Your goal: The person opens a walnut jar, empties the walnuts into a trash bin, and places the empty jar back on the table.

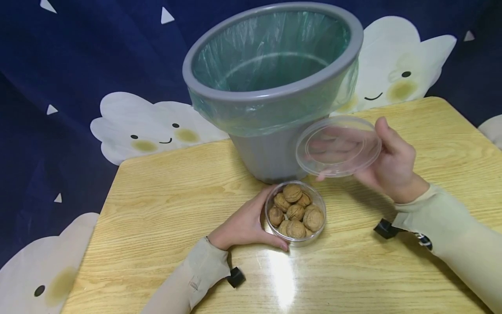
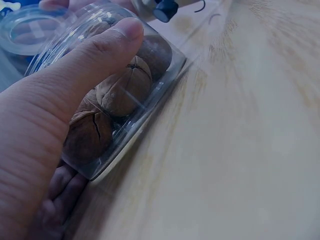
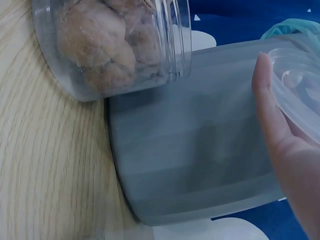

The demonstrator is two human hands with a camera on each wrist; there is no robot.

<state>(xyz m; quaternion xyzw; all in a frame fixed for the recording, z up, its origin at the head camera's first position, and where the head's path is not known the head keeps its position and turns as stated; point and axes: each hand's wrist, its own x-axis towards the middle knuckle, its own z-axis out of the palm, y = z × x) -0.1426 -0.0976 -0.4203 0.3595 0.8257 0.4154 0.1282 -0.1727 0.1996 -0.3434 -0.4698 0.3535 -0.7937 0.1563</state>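
A clear plastic jar (image 1: 296, 240) without its lid stands on the table, holding several walnuts (image 1: 295, 212). My left hand (image 1: 247, 222) grips the jar from its left side, thumb along the near wall and fingers around the far side. In the left wrist view the thumb crosses the jar wall over the walnuts (image 2: 125, 90). My right hand (image 1: 386, 163) holds the round clear lid (image 1: 339, 146) above the table, to the right of the jar, thumb at its edge and fingers behind it. The right wrist view shows the lid (image 3: 295, 95) beside the thumb.
A grey bin (image 1: 270, 152) lined with a green plastic bag (image 1: 274, 109) stands on the wooden table (image 1: 157, 209) just behind the jar. A dark blue curtain (image 1: 78, 52) with white clouds hangs at the back. Black cameras sit at both wrists.
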